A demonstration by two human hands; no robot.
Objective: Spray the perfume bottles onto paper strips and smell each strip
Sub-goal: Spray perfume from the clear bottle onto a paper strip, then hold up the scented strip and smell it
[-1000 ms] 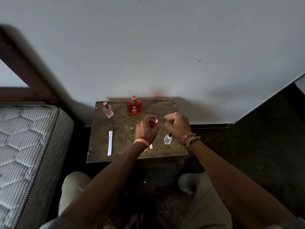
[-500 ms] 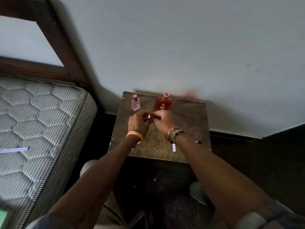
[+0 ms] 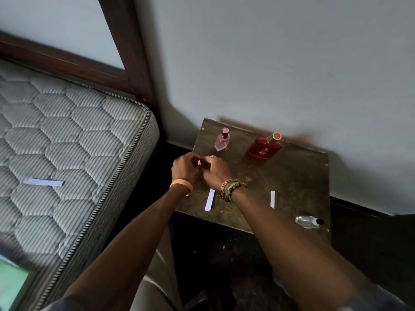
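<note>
My left hand (image 3: 185, 170) and my right hand (image 3: 215, 172) meet above the left part of the small dark table (image 3: 298, 176). Between their curled fingers shows a small pink-tipped item (image 3: 199, 162), mostly hidden; both hands pinch it. Behind the hands stand a pink perfume bottle (image 3: 222, 142) and a red perfume bottle (image 3: 265, 147). A small clear bottle (image 3: 307, 221) with a black cap lies on its side at the table's front right. One white paper strip (image 3: 210, 200) lies under my right wrist, a second strip (image 3: 272, 199) further right.
A quilted grey mattress (image 3: 67, 142) fills the left, with a third paper strip (image 3: 43, 182) lying on it. A dark wooden bed frame (image 3: 132, 52) rises behind it. A white wall backs the table. My knees sit below the table's front edge.
The view has swung left and closer. My hands have come together on the small item and stay joined. The clear bottle now lies on its side at the front right.
</note>
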